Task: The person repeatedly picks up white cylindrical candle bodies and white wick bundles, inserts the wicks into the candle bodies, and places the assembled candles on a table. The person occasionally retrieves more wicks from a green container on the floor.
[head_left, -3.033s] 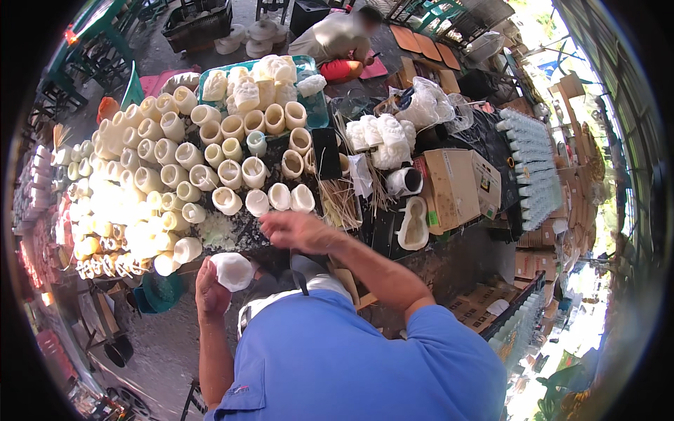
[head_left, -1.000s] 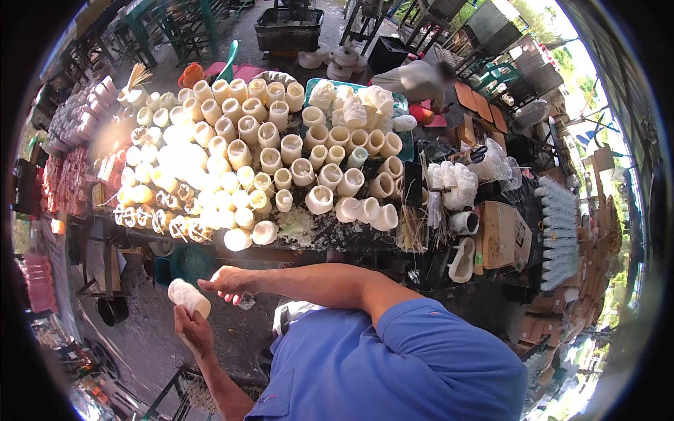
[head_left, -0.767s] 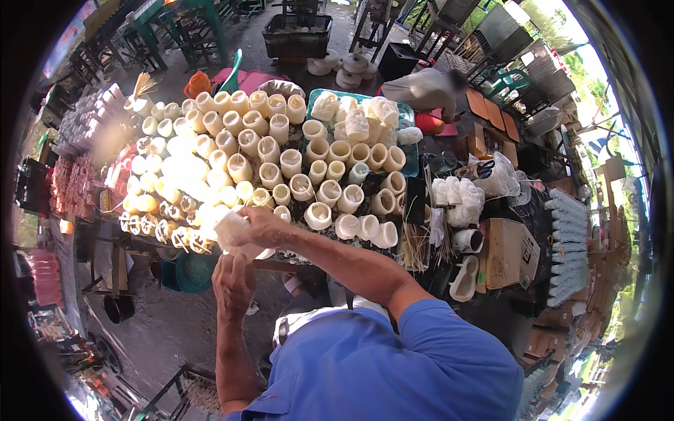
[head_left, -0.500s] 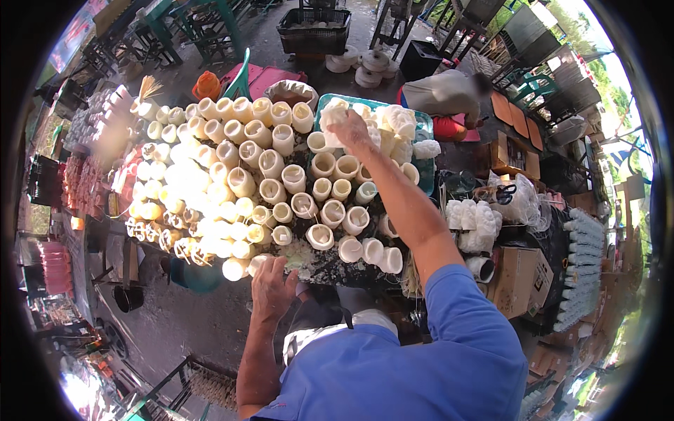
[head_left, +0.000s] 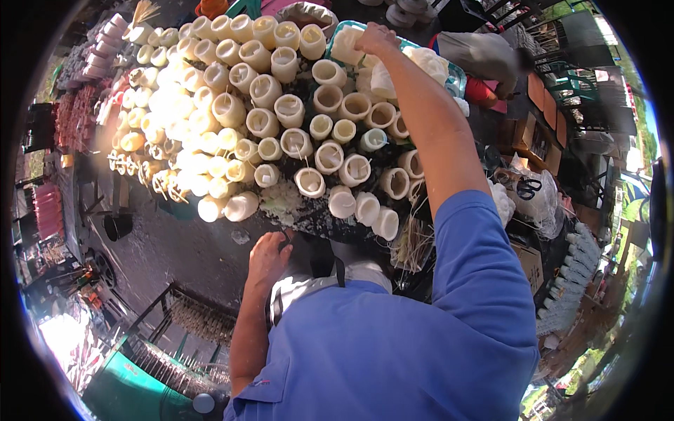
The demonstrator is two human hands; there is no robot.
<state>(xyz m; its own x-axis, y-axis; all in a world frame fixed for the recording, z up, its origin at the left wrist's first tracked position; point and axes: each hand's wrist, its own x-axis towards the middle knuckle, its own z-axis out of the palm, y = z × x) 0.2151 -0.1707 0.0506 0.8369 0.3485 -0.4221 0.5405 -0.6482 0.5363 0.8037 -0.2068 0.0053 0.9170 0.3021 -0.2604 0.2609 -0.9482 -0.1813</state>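
Observation:
My right arm reaches over the table to a teal tray (head_left: 340, 29) at the far side, which holds pale wax blocks (head_left: 423, 63). In its far left corner my right hand (head_left: 378, 39) is closed on a white wax block (head_left: 347, 46); the fingertips are partly hidden. Rows of cream wax cylinders (head_left: 288, 110), many hollow with wicks showing, crowd the table to the left. Just off the near table edge hangs my left hand (head_left: 267, 257), its fingers loosely bent and apart, with nothing visible in them.
Wax crumbs (head_left: 282, 200) lie along the table's near edge. A bundle of wicks (head_left: 413, 245) and a clear plastic bag with scissors (head_left: 528, 189) are at the right. Beyond the tray, a person (head_left: 477, 56) bends low. A green machine (head_left: 133, 382) stands at lower left.
The whole view has shifted, so the table sits higher in it. My left hand has come away from the table edge. My right hand stays at the tray with the white wax block.

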